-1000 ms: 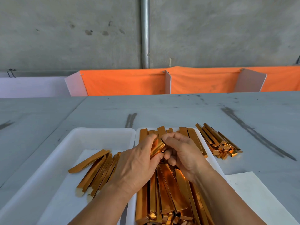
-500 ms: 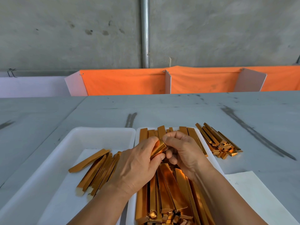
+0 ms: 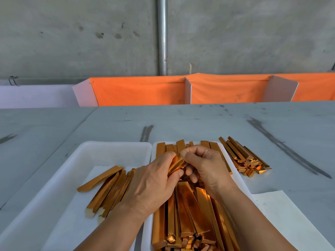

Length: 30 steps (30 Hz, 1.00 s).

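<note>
Grey table (image 3: 199, 124), gold strip (image 3: 176, 164) between hands (image 3: 155, 180)

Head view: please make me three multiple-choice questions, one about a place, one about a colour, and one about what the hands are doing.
1. Where is the pile of gold strips that is not in a tray?
A. On the table, right of the right tray
B. On the floor
C. In a cardboard box

2. What colour is the cloth behind the table?
A. Blue
B. Orange
C. Green

3. What are the hands doing?
A. Lying flat on the table
B. Hanging idle
C. The left hand and right hand both pinch one gold strip

Answers:
1 A: the pile lies on the grey tabletop beside that tray.
2 B: the cloth is plainly orange.
3 C: fingers of both hands close on the same strip.
</note>
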### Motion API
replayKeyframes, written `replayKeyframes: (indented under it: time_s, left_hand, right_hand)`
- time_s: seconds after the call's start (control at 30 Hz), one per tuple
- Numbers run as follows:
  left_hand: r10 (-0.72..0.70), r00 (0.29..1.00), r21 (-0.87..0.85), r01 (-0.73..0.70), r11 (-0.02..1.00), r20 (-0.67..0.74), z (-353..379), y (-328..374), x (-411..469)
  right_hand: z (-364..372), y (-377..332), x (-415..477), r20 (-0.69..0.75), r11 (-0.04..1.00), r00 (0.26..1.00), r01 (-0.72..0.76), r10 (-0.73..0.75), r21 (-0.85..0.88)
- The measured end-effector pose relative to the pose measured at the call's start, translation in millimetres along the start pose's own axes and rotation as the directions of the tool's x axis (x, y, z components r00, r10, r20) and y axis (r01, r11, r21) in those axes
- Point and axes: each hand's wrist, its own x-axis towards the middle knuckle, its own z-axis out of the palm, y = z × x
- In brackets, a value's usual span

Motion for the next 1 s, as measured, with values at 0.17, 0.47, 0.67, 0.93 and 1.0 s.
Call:
replayKeyframes:
  time_s: [0.17, 0.47, 0.67, 0.93, 1.0]
  left_hand:
    - [-0.005, 1.0, -0.013, 0.005, 1.0, 0.001, 0.2, -1.4, 0.4]
    - [0.023, 1.0, -0.018, -0.024, 1.0, -0.016, -1.1, -0.8, -0.6]
    - [0.029, 0.999, -0.046, -0.03, 0.998, -0.024, -0.9, -1.0, -1.0]
    - [0.02, 0.999, -0.022, -0.02, 1.0, -0.03, -0.7, -0.3, -0.6]
    - [0.014, 0.999, -0.016, -0.015, 1.0, -0.03, -1.1, 0.0, -0.5]
  right_hand:
    - [-0.5, -0.9, -0.5, 0.026, 1.0, 1.0, -0.016, 0.016, 0.007]
    - [-0.3, -3.6, 0.7, 0.036, 0.987, 0.992, -0.121, 0.118, 0.11]
    - [0.2, -5.9, -0.2, 0.052, 0.982, 0.991, -0.132, 0.126, 0.133]
    - [0.8, -5.8, -2.1, 0.046, 0.991, 0.994, -0.099, 0.095, 0.092]
    - [1.9, -6.2, -3.5, 0.035, 0.996, 0.998, -0.059, 0.057, 0.065]
